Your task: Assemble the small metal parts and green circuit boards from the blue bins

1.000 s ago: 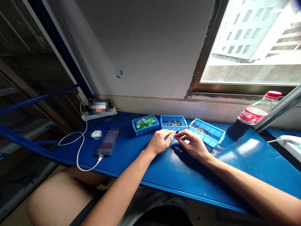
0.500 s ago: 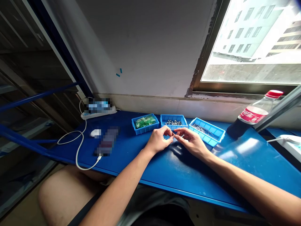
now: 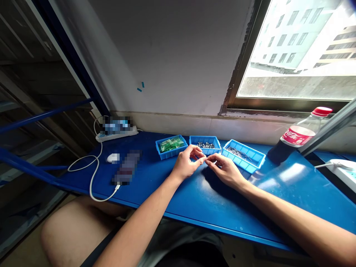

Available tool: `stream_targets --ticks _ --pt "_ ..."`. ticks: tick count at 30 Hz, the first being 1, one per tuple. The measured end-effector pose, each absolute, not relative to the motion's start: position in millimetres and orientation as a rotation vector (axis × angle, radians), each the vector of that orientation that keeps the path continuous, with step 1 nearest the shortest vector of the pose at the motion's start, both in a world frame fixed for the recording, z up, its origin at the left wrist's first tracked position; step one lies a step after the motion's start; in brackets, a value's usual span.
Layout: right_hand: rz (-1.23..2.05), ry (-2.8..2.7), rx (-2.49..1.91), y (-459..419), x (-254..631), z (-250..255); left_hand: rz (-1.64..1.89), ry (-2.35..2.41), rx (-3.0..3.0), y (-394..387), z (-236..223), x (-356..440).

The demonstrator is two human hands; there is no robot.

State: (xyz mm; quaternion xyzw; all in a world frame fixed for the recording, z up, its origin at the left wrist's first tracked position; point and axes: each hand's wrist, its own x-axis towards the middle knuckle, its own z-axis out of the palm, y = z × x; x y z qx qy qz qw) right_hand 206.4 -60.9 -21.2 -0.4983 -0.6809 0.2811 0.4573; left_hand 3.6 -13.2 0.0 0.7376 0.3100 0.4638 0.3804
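Observation:
My left hand (image 3: 187, 163) and my right hand (image 3: 226, 168) meet fingertip to fingertip above the blue table (image 3: 194, 202). Both are closed in a pinch, and whatever lies between the fingertips is too small to make out. Just behind them stands a blue bin (image 3: 213, 151) with small shiny metal pieces (image 3: 205, 145). To its right, a second blue bin (image 3: 257, 163) holds thin metal pins or screws (image 3: 235, 151). The third blue bin (image 3: 172, 152), on the left, contains green plastic packets (image 3: 171, 143).
A cola bottle (image 3: 296, 137) stands at the back right, near a white power strip (image 3: 343, 170). On the left lie a blurred phone (image 3: 128, 167), a white cable (image 3: 98, 181), a small white case (image 3: 112, 158) and another power strip (image 3: 116, 135). The wall and window bound the back.
My fingers have shifted slightly at the meeting point, with the left index and thumb forming a wider loop than a second ago. The bins have stayed in place.

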Motion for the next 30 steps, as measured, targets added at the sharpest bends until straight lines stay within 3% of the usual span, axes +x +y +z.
stream_targets --ticks 23,30 --pt "0.767 -1.808 -1.090 -63.7 207.2 -21.0 1.111 0.681 1.817 -5.2 -6.3 3.3" --pt "0.969 -1.442 -1.113 -65.5 207.1 -13.6 1.060 0.786 1.810 -7.5 -2.3 3.8"
